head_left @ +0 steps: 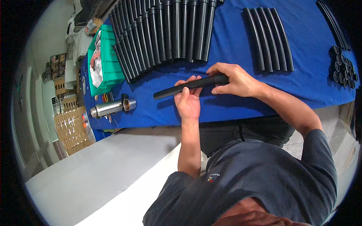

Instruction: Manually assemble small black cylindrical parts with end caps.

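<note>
One black tube [169, 92] is held just above the blue cloth [230, 113], seen from my remote post through the head camera. Its long axis runs left to right, the bare left end angled slightly toward the wearer, the wider right end angled away. At mid-length, the left hand [187, 106], palm up, grips it between thumb and fingers; the right hand [240, 80] is clamped around the wider end, its palm hiding the tip from me. Both hands touch the tube, so I judge any turn or slide to hinge on that line between them. Just beyond the fingers, a dense bank of black tubes [176, 30] is the nearest obstacle. Past the free end, I see a steel flask [107, 109] on its side and a green crate [109, 77]. Beyond the right hand lie four curved tubes [269, 39]; farther right, a cluster of black rings [342, 67].
</note>
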`<action>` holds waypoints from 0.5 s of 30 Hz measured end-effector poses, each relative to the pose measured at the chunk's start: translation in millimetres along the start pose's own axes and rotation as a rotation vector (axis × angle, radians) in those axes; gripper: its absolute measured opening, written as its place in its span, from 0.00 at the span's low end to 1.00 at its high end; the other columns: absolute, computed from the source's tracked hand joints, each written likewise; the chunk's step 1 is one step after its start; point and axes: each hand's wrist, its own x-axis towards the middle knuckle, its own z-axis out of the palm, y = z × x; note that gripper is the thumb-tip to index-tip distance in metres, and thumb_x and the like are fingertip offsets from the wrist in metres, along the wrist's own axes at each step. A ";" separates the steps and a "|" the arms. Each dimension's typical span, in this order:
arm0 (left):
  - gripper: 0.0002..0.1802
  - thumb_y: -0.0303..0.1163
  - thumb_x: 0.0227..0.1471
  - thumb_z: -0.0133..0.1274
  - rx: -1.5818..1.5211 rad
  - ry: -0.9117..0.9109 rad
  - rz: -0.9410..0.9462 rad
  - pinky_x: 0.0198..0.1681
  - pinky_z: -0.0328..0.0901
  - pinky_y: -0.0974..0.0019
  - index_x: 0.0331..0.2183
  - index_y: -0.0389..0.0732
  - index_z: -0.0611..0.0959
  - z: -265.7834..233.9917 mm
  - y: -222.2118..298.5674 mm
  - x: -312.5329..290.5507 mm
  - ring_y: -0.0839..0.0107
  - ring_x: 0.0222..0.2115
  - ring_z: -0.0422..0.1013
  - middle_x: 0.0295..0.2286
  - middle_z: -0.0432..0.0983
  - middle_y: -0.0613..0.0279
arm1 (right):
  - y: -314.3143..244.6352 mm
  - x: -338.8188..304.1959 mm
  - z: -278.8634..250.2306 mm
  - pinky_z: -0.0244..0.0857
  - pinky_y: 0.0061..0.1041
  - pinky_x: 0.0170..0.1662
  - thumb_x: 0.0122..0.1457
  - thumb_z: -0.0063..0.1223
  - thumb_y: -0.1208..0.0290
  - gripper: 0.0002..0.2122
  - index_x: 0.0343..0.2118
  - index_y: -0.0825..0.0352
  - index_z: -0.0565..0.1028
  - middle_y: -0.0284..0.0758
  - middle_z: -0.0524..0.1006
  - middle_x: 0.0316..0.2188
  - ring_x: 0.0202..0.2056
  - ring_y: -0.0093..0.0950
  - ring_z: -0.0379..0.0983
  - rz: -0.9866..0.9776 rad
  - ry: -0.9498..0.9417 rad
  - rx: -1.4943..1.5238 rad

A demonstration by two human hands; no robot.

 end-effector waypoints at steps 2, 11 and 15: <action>0.14 0.25 0.57 0.52 -0.002 0.013 0.004 0.54 0.71 0.48 0.46 0.39 0.75 -0.8 1.4 -0.7 0.45 0.51 0.71 0.47 0.74 0.40 | -5.1 2.5 -2.4 0.68 0.30 0.35 0.53 0.64 0.72 0.16 0.43 0.71 0.73 0.39 0.78 0.27 0.31 0.29 0.77 -0.008 0.010 0.026; 0.13 0.25 0.58 0.52 0.000 -0.019 -0.015 0.52 0.72 0.48 0.46 0.38 0.75 -4.2 1.2 -0.2 0.46 0.50 0.72 0.46 0.75 0.40 | -10.1 5.5 -8.7 0.69 0.27 0.24 0.56 0.61 0.70 0.15 0.41 0.74 0.72 0.38 0.76 0.18 0.21 0.26 0.77 0.246 -0.216 0.131; 0.13 0.25 0.58 0.52 -0.005 -0.019 -0.015 0.53 0.71 0.48 0.46 0.37 0.75 -2.0 3.0 -0.9 0.46 0.50 0.72 0.46 0.75 0.40 | -17.3 4.7 -8.3 0.68 0.27 0.25 0.56 0.61 0.71 0.14 0.41 0.73 0.72 0.38 0.76 0.20 0.21 0.26 0.77 0.290 -0.219 0.152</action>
